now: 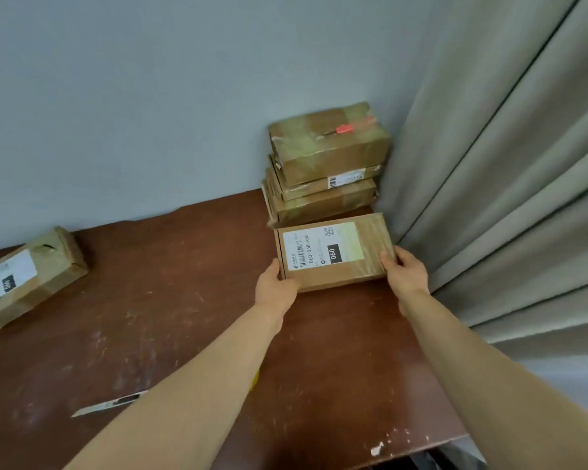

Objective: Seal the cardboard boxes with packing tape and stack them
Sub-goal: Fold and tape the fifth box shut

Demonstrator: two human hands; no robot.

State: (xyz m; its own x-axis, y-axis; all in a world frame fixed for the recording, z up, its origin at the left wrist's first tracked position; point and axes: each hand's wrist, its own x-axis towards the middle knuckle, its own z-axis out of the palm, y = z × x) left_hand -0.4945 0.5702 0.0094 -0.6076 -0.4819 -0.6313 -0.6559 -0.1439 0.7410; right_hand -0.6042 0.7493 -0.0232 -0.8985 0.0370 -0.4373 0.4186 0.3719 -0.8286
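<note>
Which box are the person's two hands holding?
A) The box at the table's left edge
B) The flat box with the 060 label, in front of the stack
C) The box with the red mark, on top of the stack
B: the left hand and the right hand grip opposite ends of the flat box bearing the 060 label, on the near side of the stack.

1. The flat box (333,256) sits between the fingers (387,259) of the left hand (277,290) and right hand (406,276).
2. The stack of boxes (326,164) is right behind the fingers, on the table (184,300), against the wall (150,96).
3. The lone box (28,276) is way off left of the fingers, also on the table.
4. The curtain (506,164) hangs just right of the fingers.
</note>
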